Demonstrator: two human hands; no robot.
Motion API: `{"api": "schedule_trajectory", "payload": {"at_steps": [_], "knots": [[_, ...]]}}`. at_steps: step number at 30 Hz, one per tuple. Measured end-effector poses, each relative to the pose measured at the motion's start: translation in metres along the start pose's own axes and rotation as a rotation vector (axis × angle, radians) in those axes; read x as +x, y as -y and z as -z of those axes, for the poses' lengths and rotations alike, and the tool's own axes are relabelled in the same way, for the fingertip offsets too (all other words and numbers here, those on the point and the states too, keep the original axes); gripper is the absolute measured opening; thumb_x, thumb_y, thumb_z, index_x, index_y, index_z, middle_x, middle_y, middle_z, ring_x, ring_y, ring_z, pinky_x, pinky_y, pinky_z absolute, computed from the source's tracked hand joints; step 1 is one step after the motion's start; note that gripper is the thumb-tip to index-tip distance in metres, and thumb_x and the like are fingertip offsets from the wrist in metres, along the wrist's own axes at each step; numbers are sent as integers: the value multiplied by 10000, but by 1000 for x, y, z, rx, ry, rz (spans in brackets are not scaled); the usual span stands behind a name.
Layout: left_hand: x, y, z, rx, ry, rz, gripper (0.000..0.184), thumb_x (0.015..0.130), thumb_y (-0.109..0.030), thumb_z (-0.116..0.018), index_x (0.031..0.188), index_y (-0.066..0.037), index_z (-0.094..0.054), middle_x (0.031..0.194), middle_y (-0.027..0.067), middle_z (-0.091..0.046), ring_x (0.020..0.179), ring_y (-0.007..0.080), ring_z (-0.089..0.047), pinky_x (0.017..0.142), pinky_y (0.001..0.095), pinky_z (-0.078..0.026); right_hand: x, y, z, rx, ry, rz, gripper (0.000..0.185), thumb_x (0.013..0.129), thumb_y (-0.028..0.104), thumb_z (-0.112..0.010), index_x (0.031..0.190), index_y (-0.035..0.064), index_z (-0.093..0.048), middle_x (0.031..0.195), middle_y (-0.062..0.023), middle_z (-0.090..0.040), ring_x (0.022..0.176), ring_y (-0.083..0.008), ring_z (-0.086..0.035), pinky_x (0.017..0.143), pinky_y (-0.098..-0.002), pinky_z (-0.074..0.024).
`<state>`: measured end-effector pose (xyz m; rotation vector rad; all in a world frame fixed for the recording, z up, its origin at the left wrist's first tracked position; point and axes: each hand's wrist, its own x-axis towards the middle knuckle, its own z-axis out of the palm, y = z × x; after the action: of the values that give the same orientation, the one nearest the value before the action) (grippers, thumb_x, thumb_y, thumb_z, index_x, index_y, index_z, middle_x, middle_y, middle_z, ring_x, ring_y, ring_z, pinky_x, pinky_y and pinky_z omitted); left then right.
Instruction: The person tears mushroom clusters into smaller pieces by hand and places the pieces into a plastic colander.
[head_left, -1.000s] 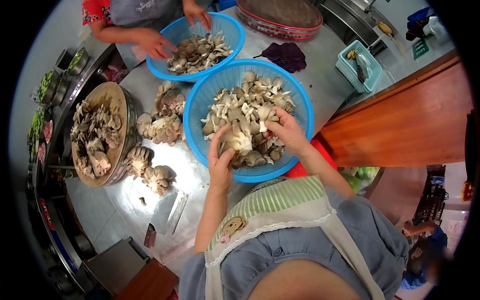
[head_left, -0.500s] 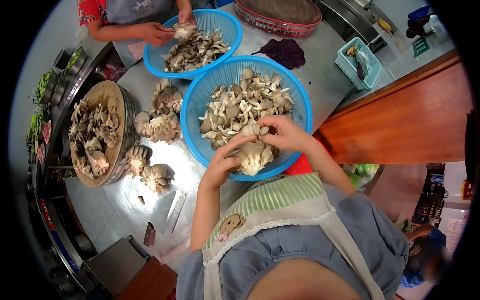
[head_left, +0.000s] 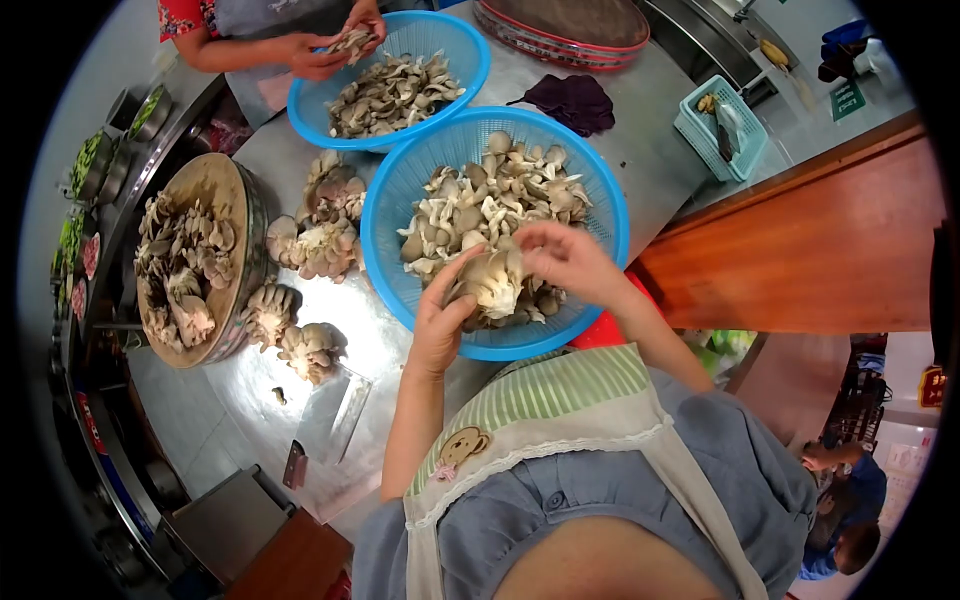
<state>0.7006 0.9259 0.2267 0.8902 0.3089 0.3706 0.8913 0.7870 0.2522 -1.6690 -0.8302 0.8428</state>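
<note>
My left hand [head_left: 440, 318] grips a mushroom cluster [head_left: 497, 290] over the near side of a blue basket [head_left: 385, 285]. Close to the cluster's right edge is my right hand [head_left: 568, 262], its fingers curled and slightly blurred; whether they hold a piece is hidden. Loose grey mushrooms [head_left: 480, 210] fill the basket's middle. More clusters [head_left: 320, 245] lie on the metal table [head_left: 390, 395] to the left. A round wooden board [head_left: 215, 185] there carries another heap of mushrooms [head_left: 185, 260].
Behind is a second blue basket [head_left: 465, 45], where a co-worker's hands [head_left: 325, 55] hold a mushroom piece. A cleaver [head_left: 330, 415] lies at the table's near left. A dark cloth [head_left: 568, 103], a red-rimmed round sieve [head_left: 565, 25] and a green basket [head_left: 742, 165] are farther back.
The cluster in my left hand has tilted upright and shifted slightly left. My right hand has drawn away from the mushroom piece it pinched. The co-worker's hands have lifted their piece slightly.
</note>
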Motion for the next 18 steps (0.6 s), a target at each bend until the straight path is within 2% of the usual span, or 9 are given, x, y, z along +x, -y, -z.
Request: {"api": "schedule_trajectory", "payload": {"at_steps": [2,3,8,10,12,14,15,16,18], "knots": [[1,4,0,28,0,-27,613,830,-48,-557,1435,29,-494,1437,148,-533,1323,236,-510,1118,349,-387,-5,1,-11,254,169,18,358,906,96,-732,1212,9,-567,1102,-35,-608,828,-87,-623,708,-239,-515],[1,7,1,28,-43,-56,598,842,-30,-538,1435,33,-490,1435,150,-533,1320,232,-512,1114,348,-391,-5,-1,-14,289,51,64,256,893,62,-736,1090,31,-574,1003,-2,-591,800,-61,-601,689,-217,-501],[0,9,-1,-4,-170,-133,570,866,-16,-511,1432,38,-483,1432,157,-532,1314,236,-518,1109,353,-401,-6,-3,1,345,-65,77,236,900,41,-718,1062,46,-548,980,7,-581,813,-28,-577,689,-189,-487],[-1,9,1,-106,-223,-122,575,861,-14,-509,1434,32,-481,1440,160,-522,1306,242,-526,1105,356,-409,-5,9,5,398,-253,139,211,910,44,-708,1053,46,-553,974,9,-576,812,-31,-572,695,-195,-489],[-2,8,3,-83,-188,-101,576,849,-11,-515,1424,28,-495,1456,158,-507,1327,247,-509,1118,361,-397,-7,14,5,394,-283,105,165,936,50,-676,1071,46,-583,990,18,-583,820,-49,-573,711,-206,-495],[1,8,1,-63,-146,-76,578,838,-8,-521,1414,24,-509,1472,155,-493,1349,252,-491,1131,365,-384,-5,3,7,207,-220,117,189,940,104,-681,1103,40,-612,991,-4,-613,822,-78,-589,731,-232,-504],[5,8,1,10,-100,-141,578,826,-7,-527,1403,15,-527,1492,150,-475,1377,256,-461,1147,370,-362,-3,6,7,205,-222,118,189,940,104,-681,1103,40,-612,991,-4,-613,822,-78,-589,731,-232,-504],[6,8,1,84,-56,-204,579,813,-5,-534,1393,5,-545,1512,144,-457,1406,259,-431,1164,374,-339,-1,12,5,-252,-328,378,222,927,144,-702,1104,36,-623,966,-14,-623,811,-86,-593,730,-240,-502],[5,9,1,170,-56,-219,575,809,-1,-532,1384,-2,-558,1525,139,-446,1426,263,-405,1176,379,-320,0,21,-5,-714,-422,631,259,915,183,-723,1105,31,-634,942,-25,-632,800,-94,-596,729,-248,-500]]}}
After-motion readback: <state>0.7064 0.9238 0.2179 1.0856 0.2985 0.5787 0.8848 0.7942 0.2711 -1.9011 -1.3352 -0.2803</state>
